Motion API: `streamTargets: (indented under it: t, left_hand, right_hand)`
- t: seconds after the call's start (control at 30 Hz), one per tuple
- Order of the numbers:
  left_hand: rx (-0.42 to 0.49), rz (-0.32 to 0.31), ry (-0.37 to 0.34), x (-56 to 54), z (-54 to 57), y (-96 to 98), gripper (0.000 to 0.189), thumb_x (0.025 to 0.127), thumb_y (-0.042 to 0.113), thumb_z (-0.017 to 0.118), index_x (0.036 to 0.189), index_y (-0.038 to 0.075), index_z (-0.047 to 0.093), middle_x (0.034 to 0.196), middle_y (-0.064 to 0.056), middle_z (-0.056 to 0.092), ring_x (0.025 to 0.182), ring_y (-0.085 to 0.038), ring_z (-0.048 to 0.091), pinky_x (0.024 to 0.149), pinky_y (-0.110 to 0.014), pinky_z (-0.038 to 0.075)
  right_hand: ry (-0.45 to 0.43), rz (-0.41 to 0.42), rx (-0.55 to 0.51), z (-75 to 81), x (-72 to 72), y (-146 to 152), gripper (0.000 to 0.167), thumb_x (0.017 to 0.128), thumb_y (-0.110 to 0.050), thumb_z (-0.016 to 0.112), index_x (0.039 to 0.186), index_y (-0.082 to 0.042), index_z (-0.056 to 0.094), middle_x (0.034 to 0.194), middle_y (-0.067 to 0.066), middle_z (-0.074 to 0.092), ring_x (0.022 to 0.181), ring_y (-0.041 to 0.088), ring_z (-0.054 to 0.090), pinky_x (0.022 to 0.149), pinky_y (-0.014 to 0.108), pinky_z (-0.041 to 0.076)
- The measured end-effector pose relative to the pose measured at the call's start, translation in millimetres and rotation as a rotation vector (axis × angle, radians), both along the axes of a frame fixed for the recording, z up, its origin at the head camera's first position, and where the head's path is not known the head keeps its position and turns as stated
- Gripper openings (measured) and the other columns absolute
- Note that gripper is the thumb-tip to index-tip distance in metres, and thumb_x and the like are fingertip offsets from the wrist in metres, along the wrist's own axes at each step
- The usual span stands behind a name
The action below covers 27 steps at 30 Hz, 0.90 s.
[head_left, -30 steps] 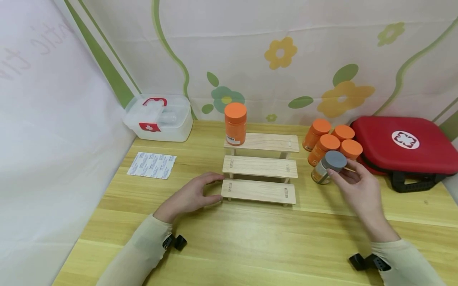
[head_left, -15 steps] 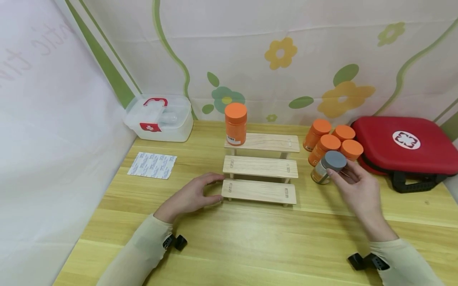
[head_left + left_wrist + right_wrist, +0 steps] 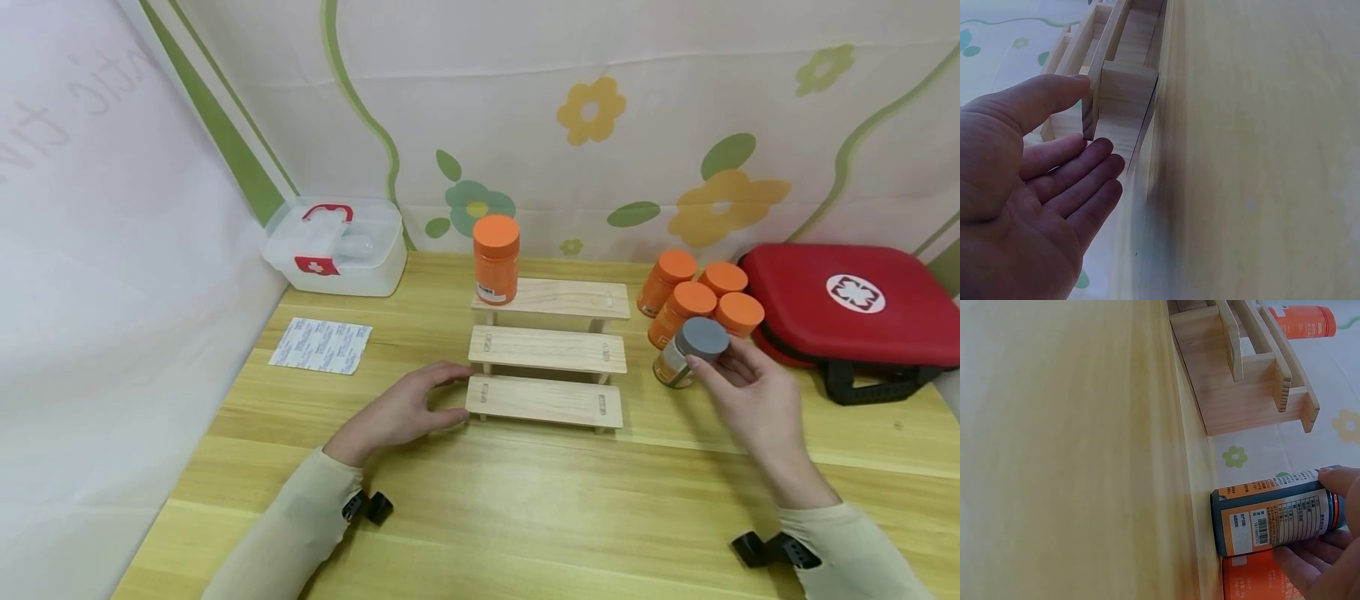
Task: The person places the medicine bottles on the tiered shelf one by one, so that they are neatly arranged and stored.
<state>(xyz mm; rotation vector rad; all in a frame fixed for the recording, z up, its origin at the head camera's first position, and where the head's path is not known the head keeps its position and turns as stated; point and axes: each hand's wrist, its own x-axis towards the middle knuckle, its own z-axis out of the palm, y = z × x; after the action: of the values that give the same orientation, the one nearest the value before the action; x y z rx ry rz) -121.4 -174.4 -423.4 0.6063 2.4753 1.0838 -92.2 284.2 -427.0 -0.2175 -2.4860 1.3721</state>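
Observation:
A light three-step wooden rack [image 3: 543, 402] stands mid-table, an orange bottle [image 3: 496, 260] upright at the left of its top step. At the left end of the lowest step is my left hand [image 3: 401, 408]; thumb and index finger hold the board across its width. In the left wrist view, the other fingers extend beside the rack [image 3: 1125, 94]. My right hand [image 3: 753, 400] grips a grey-capped pill bottle [image 3: 690, 352] near its cap. The right wrist view shows the bottle's barcode label [image 3: 1272, 519] and its base at or close to the tabletop.
Several orange bottles [image 3: 681, 312] cluster behind the grey-capped one. To their right lies a red first-aid case [image 3: 795, 308] with a black handle. A clear first-aid box [image 3: 360, 279] sits back left, a printed white packet [image 3: 321, 345] in front of it. A patterned cloth [image 3: 525, 125] hangs behind.

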Motion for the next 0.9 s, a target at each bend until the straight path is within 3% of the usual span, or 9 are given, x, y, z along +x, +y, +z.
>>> streamTargets:
  t: [0.3,0.9]
  left_hand:
    - [-0.001,-0.003,0.004,-1.3,-0.4,0.5,0.059,0.099,0.025,0.081,0.153,0.014,0.06,0.158,-0.006,0.059,0.148,-0.028,0.055,0.126,-0.052,0.044]
    - [-0.008,-0.023,0.02,-2.1,0.1,0.3,0.059,0.099,0.024,0.08,0.153,0.012,0.059,0.157,-0.008,0.06,0.147,-0.03,0.055,0.125,-0.053,0.045]
  right_hand:
    - [-0.005,-0.025,-0.039,6.6,3.8,4.8,0.061,0.096,-0.018,0.083,0.15,0.001,0.061,0.119,-0.022,0.067,0.1,-0.018,0.063,0.083,0.002,0.054]
    - [0.13,-0.075,-0.088,36.7,9.5,-5.7,0.057,0.088,-0.002,0.087,0.142,-0.003,0.069,0.11,-0.025,0.072,0.095,-0.013,0.071,0.083,0.004,0.055]
